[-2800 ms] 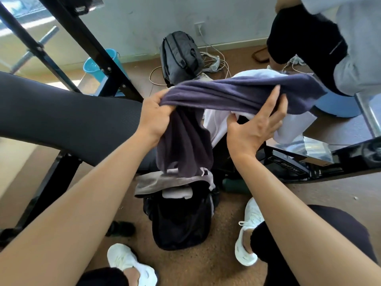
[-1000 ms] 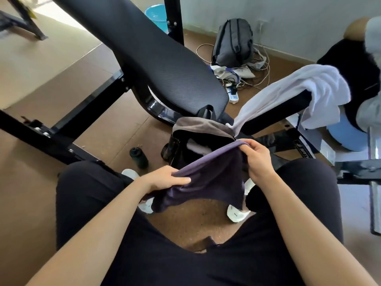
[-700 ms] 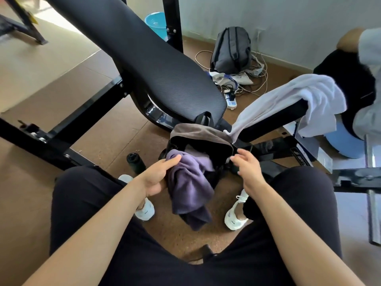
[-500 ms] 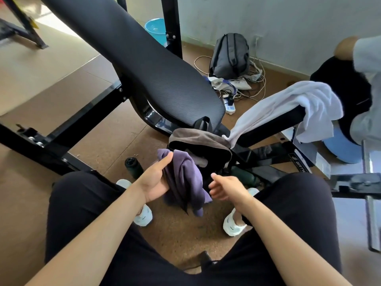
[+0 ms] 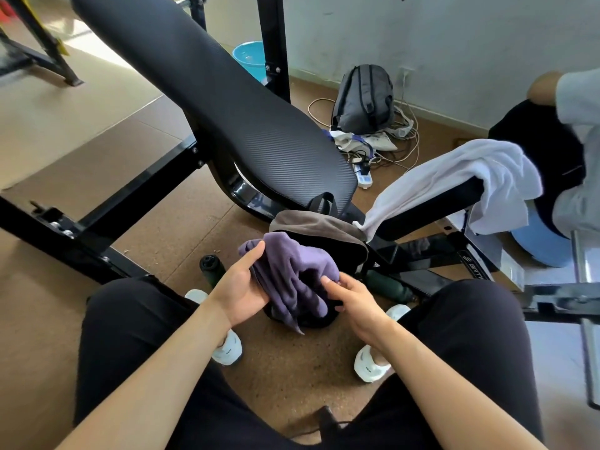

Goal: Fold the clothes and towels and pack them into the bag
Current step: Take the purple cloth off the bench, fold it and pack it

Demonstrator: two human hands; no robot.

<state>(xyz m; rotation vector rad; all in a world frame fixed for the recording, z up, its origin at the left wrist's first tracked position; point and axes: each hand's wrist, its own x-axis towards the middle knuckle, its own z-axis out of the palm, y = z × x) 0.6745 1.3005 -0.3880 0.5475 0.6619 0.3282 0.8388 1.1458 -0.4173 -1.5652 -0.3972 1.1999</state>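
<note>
A bunched purple cloth hangs between my hands, just above the open black bag on the floor between my feet. My left hand grips the cloth's left side, thumb on top. My right hand touches its right side with straight fingers. A brown-grey garment lies over the bag's far rim. A white towel is draped over the black bench bar at the right.
A black padded bench slants across above the bag. Two dark bottles lie on the brown floor by my white shoes. A grey backpack, cables and a blue bucket stand at the wall. Another person sits at right.
The purple cloth was stretched out between both hands, then bunched into a bundle and lowered to the bag's mouth. My right hand let go and now touches its right side.
</note>
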